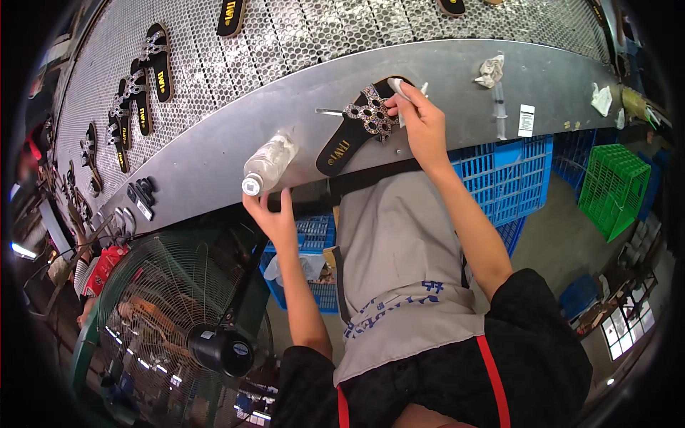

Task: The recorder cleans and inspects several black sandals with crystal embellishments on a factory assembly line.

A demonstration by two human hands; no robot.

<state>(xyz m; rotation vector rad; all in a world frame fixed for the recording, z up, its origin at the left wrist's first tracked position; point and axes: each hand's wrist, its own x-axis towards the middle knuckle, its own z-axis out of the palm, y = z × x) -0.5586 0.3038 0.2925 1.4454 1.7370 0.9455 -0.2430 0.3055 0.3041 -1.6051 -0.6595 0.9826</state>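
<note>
On the metal ledge lies a black slide sandal [359, 130] with a jewelled strap and gold lettering on its insole, toe pointing away from me. My right hand [422, 120] is closed at its toe end, pinching a small white cloth [399, 88] against the sandal. To the left stands a clear plastic bottle [270, 162] with a white cap. Just below that cap is my left hand [272, 220], its thumb and fingers spread; whether a fingertip touches the bottle is hard to make out. A thin metal strip [329, 112] sticks out beside the sandal's strap.
Beyond the ledge runs a honeycomb-patterned conveyor [307, 50] carrying several similar sandals [160, 64]. A syringe [499, 110], crumpled tissue [490, 71] and white label [526, 120] lie at right. Below are blue crates [503, 178], a green crate [615, 189] and a large caged fan [171, 314].
</note>
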